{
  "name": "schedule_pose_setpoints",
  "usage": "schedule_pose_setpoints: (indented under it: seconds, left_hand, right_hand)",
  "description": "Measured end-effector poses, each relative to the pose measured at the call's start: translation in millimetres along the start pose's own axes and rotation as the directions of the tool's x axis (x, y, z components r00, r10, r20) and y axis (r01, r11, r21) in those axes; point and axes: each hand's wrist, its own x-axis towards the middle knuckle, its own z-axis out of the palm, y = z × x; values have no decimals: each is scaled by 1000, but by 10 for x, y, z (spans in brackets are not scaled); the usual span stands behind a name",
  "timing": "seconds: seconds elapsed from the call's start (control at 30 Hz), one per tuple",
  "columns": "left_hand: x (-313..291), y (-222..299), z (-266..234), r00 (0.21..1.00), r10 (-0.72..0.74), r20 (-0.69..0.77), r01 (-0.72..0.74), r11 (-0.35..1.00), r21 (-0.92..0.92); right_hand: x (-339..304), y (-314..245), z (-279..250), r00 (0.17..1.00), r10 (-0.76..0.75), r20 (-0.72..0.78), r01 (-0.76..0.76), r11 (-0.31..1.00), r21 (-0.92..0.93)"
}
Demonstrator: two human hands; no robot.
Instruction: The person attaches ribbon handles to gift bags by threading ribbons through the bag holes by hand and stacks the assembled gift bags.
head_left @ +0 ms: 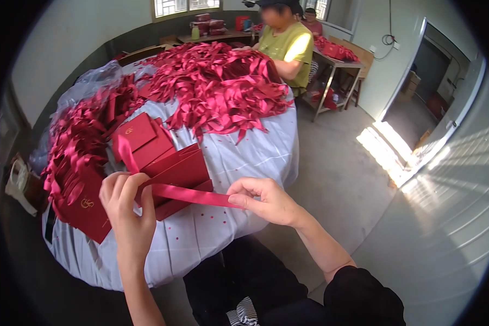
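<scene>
A red ribbon (190, 194) stretches flat between my two hands above the table's near edge. My left hand (127, 209) pinches its left part, where the ribbon bends up and runs toward the red boxes. My right hand (263, 200) pinches its right end between thumb and fingers. Just behind the ribbon lies a stack of flat red boxes (174, 168) with gold emblems. A further red box (89, 212) lies under my left hand's side.
The table (244, 157) has a white dotted cover. A large heap of red ribbon bows (217, 87) fills its far half, and more bows (76, 141) line the left. A person in a yellow shirt (288, 46) works at the far side. Metal tables stand behind; an open doorway is at right.
</scene>
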Motion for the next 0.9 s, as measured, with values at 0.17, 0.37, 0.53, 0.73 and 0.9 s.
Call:
schedule_pose_setpoints:
  seconds: [0.17, 0.37, 0.53, 0.73, 0.9]
  left_hand:
    - [53, 245, -8, 997, 69, -17, -61, 951, 304]
    - [95, 293, -47, 973, 168, 159, -195, 966, 172]
    - [193, 231, 75, 970, 139, 201, -130, 990, -61]
    - [245, 21, 218, 975, 199, 97, -191, 977, -91]
    - [209, -26, 276, 989, 127, 80, -116, 985, -130]
  right_hand:
    - [-172, 16, -127, 998, 58, 26, -58, 998, 14]
    - [-235, 94, -15, 997, 73, 18, -75, 983, 170]
    - [-347, 155, -96, 991, 106, -76, -92, 981, 171]
    - [-370, 189, -159, 976, 123, -178, -71, 959, 275]
    - [-239, 201, -23, 908, 2, -418, 219, 851, 478]
